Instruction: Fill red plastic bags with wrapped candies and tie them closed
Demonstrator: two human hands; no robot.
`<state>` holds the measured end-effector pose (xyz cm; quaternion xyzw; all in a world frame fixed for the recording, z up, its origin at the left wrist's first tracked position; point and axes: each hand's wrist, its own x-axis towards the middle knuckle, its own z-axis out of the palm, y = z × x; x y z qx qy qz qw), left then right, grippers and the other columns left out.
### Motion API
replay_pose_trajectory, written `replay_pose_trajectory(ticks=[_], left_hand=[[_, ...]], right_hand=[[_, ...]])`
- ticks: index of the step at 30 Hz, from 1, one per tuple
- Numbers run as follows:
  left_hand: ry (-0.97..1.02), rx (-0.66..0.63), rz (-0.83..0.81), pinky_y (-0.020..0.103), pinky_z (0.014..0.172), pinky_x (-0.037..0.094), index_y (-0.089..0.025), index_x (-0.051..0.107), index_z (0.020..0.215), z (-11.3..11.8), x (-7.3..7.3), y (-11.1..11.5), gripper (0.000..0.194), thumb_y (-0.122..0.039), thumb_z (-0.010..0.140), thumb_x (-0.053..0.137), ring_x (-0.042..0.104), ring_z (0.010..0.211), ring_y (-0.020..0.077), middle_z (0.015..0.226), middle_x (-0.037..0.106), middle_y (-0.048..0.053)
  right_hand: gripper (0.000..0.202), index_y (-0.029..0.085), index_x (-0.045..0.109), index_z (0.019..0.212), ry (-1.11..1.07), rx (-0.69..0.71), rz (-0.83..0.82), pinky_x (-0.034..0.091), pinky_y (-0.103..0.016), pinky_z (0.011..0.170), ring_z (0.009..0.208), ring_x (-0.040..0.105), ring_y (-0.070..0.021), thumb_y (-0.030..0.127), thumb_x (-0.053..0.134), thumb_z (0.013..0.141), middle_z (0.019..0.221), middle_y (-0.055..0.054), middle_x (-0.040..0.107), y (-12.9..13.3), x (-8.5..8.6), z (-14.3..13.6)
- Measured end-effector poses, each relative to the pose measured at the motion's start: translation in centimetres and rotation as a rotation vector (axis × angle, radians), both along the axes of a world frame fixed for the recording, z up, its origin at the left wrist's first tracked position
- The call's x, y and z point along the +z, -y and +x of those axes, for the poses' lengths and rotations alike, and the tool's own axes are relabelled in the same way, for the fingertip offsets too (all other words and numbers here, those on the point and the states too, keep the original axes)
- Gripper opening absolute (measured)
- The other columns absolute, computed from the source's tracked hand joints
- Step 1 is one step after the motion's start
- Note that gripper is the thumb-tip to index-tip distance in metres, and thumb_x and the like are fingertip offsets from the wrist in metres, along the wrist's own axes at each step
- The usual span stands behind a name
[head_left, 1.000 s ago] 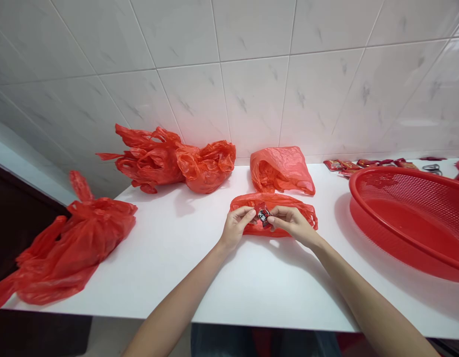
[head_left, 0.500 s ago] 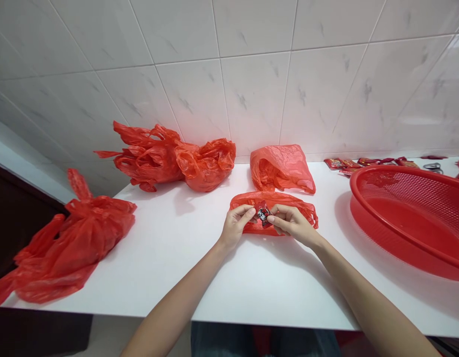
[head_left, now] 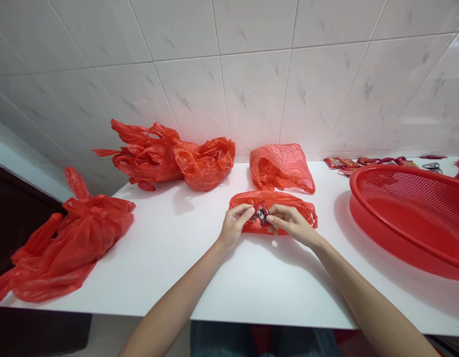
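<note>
Frame centre: packet (head_left: 262, 214), one | left hand (head_left: 234, 225): thumb and finger pinched on its left side | right hand (head_left: 292, 223): likewise, right side | beneath: bag (head_left: 294, 202) | right edge: basket (head_left: 381, 243)

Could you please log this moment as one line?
left grip: holds small shiny red packet | right grip: same packet | beneath: red plastic bag | at right: oval red mesh basket

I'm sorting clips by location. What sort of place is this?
Possibly a kitchen or similar indoor work area, though that isn't certain: a tiled wall stands behind a long white worktop, with a red mesh basket on top.
</note>
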<state>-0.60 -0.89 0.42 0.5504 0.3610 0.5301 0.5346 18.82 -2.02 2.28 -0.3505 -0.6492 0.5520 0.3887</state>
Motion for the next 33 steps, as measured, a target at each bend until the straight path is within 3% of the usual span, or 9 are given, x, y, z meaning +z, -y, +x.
replay_pose_trajectory(ticks=[5,9,14,19,24,28,33], left_hand=[[-0.012,0.026,0.02,0.03,0.072,0.055,-0.016,0.075,0.083,0.1,0.0,0.0,0.035,-0.051,0.079,0.073,0.065,0.07,0.0162,0.075,0.072,0.004],[-0.061,0.16,0.044,0.033,0.078,0.056,-0.016,0.075,0.098,-0.5,-0.5,-0.7,0.034,-0.046,0.082,0.069,0.069,0.078,0.0195,0.082,0.074,0.006],[-0.407,0.262,0.202,0.039,0.092,0.055,-0.018,0.075,0.098,-2.0,-1.3,-1.9,0.021,-0.028,0.083,0.065,0.071,0.094,0.0236,0.102,0.077,0.009],[-0.775,0.243,0.367,0.043,0.099,0.053,-0.02,0.073,0.108,-2.6,-1.8,-2.1,0.027,-0.019,0.084,0.061,0.068,0.106,0.0259,0.114,0.074,0.009],[-0.885,0.136,0.443,0.045,0.104,0.05,-0.018,0.067,0.123,-1.9,-2.4,-2.1,0.036,-0.018,0.09,0.055,0.064,0.117,0.0267,0.126,0.068,0.012],[-0.952,0.095,0.5,0.047,0.11,0.045,-0.021,0.066,0.128,-0.6,-3.2,-2.4,0.042,-0.012,0.088,0.053,0.058,0.127,0.0281,0.137,0.062,0.012],[-1.055,0.115,0.473,0.048,0.102,0.047,-0.018,0.066,0.126,0.6,-3.8,-2.9,0.038,-0.014,0.09,0.052,0.063,0.112,0.0286,0.122,0.069,0.013]], right_hand=[[0.037,0.018,0.066,0.086,-0.026,-0.019,0.004,0.05,-0.029,0.06,0.062,0.06,-0.0141,0.055,0.069,0.084,0.077,-0.003,0.07,-0.2,-0.1,0.0],[0.039,0.019,0.066,0.083,-0.025,-0.187,0.076,0.054,-0.031,0.064,0.066,0.063,-0.0166,0.058,0.072,0.081,0.081,-0.006,0.072,-0.4,0.3,0.5],[0.041,0.02,0.065,0.078,0.022,-0.304,0.11,0.056,-0.034,0.065,0.07,0.066,-0.0195,0.061,0.072,0.078,0.081,-0.007,0.074,-0.8,0.4,1.2],[0.036,0.02,0.065,0.079,0.134,-0.319,0.147,0.055,-0.035,0.068,0.071,0.068,-0.0213,0.055,0.068,0.082,0.081,-0.006,0.074,-1.1,-0.4,1.4],[0.015,0.02,0.067,0.084,0.496,-0.367,0.27,0.051,-0.036,0.074,0.08,0.068,-0.0242,0.031,0.057,0.089,0.087,-0.006,0.074,-1.6,-1.4,1.7],[0.014,0.02,0.068,0.096,0.734,-0.374,0.387,0.049,-0.036,0.079,0.095,0.068,-0.0274,0.024,0.056,0.089,0.101,-0.01,0.074,-1.8,-2.3,1.6],[0.022,0.019,0.065,0.109,0.766,-0.284,0.415,0.049,-0.034,0.079,0.099,0.067,-0.0269,0.018,0.055,0.089,0.107,-0.011,0.073,-1.6,-3.0,0.9]])
